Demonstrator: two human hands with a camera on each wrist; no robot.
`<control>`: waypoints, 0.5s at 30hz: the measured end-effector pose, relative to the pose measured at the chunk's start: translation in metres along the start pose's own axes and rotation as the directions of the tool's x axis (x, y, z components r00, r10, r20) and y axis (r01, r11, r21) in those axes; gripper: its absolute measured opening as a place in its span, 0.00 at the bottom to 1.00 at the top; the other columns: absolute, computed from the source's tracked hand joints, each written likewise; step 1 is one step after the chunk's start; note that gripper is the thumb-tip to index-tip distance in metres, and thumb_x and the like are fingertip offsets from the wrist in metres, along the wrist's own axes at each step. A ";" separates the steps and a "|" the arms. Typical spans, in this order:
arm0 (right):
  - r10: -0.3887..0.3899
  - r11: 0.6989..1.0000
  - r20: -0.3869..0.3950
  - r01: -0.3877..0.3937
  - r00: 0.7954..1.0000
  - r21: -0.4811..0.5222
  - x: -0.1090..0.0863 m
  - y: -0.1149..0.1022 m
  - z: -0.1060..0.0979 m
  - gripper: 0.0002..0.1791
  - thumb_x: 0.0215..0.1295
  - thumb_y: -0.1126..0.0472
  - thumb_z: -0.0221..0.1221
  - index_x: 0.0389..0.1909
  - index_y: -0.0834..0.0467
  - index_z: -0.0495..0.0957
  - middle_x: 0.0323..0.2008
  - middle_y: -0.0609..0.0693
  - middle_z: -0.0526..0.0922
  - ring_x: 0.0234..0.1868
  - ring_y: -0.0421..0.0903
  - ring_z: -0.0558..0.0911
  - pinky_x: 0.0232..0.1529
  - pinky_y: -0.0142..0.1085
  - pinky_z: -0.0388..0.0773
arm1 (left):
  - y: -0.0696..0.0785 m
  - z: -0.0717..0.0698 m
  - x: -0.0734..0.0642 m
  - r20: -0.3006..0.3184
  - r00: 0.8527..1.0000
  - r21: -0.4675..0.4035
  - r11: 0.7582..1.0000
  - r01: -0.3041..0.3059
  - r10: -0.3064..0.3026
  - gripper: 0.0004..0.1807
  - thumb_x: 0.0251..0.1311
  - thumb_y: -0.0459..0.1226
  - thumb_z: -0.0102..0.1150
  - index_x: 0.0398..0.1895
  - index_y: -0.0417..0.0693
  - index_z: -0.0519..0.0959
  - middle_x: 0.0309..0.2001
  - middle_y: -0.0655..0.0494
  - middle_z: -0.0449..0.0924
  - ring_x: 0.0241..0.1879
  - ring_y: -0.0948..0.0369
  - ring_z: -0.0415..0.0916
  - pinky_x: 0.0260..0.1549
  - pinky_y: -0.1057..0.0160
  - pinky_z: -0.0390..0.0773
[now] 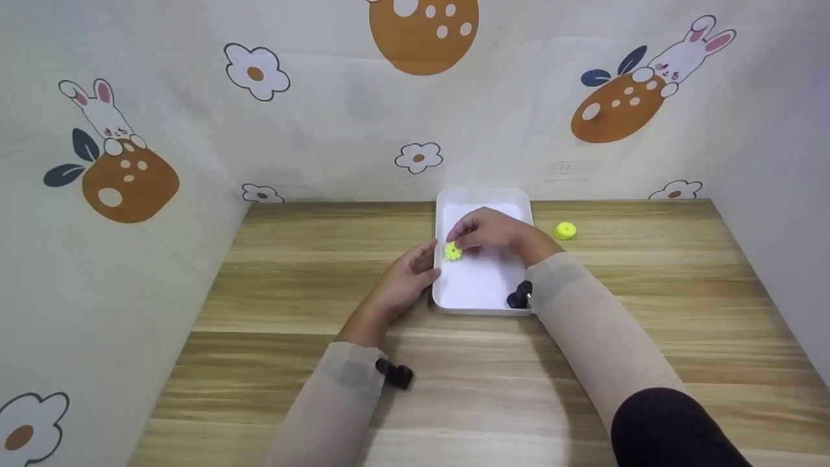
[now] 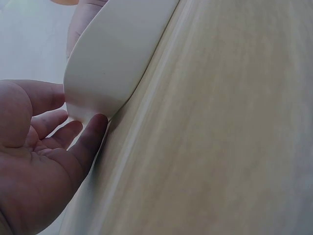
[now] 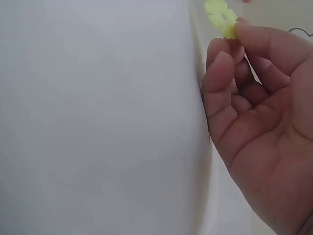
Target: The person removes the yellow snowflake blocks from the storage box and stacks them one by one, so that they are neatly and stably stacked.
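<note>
A white rectangular tray (image 1: 483, 285) lies on the wooden table near the back wall. Over its left part, my right hand (image 1: 496, 232) pinches a yellow notched plastic disc (image 1: 452, 251), flower-like with a slot pattern. The right wrist view shows this disc (image 3: 221, 18) between thumb and fingertips, the other fingers curled below it. My left hand (image 1: 403, 280) is at the tray's left wall, fingers loosely spread. In the left wrist view, its fingertips (image 2: 100, 122) touch the outside of the tray wall (image 2: 112, 58).
More yellow discs (image 1: 565, 231), apparently stacked, lie on the table to the right of the tray. Wood-grain table (image 1: 292, 292) surrounds the tray. A patterned white cloth wall (image 1: 343, 117) rises right behind it. Black wrist cameras (image 1: 395, 374) are strapped to both sleeves.
</note>
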State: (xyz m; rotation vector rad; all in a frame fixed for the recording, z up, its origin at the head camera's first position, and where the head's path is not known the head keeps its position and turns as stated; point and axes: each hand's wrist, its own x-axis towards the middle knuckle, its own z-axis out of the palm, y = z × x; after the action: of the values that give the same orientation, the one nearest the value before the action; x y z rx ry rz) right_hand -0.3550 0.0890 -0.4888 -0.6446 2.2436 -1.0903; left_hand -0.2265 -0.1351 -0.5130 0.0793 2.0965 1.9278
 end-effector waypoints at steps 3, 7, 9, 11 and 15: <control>0.020 0.995 -0.053 -0.014 0.998 0.103 0.000 -0.001 -0.003 0.13 0.72 0.61 0.65 0.53 0.58 0.89 0.36 0.45 0.89 0.35 0.41 0.85 0.41 0.30 0.84 | -0.001 0.000 0.001 -0.001 1.000 0.006 1.000 0.002 -0.002 0.36 0.76 0.31 0.57 0.84 0.50 0.62 0.82 0.42 0.64 0.82 0.50 0.64 0.80 0.51 0.69; 0.063 0.959 -0.131 -0.023 0.989 0.284 -0.003 -0.005 -0.009 0.13 0.73 0.65 0.64 0.55 0.61 0.87 0.44 0.49 0.87 0.41 0.43 0.87 0.48 0.32 0.89 | -0.001 0.000 0.001 0.000 1.000 0.010 1.000 0.016 -0.016 0.36 0.76 0.31 0.58 0.84 0.50 0.62 0.82 0.43 0.65 0.82 0.51 0.63 0.80 0.51 0.69; 0.089 0.935 -0.175 -0.022 0.981 0.354 -0.005 -0.008 -0.013 0.13 0.74 0.65 0.64 0.56 0.61 0.86 0.47 0.51 0.86 0.43 0.44 0.87 0.50 0.33 0.90 | -0.001 0.000 0.002 0.000 1.000 0.007 1.000 0.025 -0.025 0.36 0.76 0.31 0.58 0.84 0.50 0.62 0.82 0.43 0.65 0.83 0.51 0.63 0.80 0.51 0.69; 0.108 0.917 -0.217 -0.013 0.970 0.398 -0.008 -0.013 -0.018 0.13 0.75 0.65 0.64 0.57 0.60 0.86 0.49 0.52 0.86 0.45 0.45 0.86 0.51 0.33 0.90 | -0.001 0.001 0.002 -0.001 1.000 0.001 1.000 0.030 -0.030 0.36 0.76 0.31 0.57 0.85 0.50 0.61 0.83 0.43 0.64 0.83 0.51 0.62 0.80 0.51 0.69; 0.129 0.899 -0.289 0.011 0.948 0.438 -0.015 -0.019 -0.028 0.16 0.76 0.61 0.65 0.60 0.61 0.84 0.52 0.53 0.86 0.47 0.48 0.87 0.51 0.32 0.90 | 0.000 0.001 0.001 0.003 1.000 -0.013 1.000 0.019 -0.019 0.36 0.76 0.30 0.56 0.85 0.48 0.60 0.83 0.41 0.63 0.83 0.50 0.61 0.80 0.50 0.68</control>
State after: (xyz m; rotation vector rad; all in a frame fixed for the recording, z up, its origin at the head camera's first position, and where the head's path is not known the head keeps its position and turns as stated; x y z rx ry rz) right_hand -0.3594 0.1029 -0.4549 -0.2216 2.1360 -1.6924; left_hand -0.2273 -0.1337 -0.5129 0.0592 2.0757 1.9292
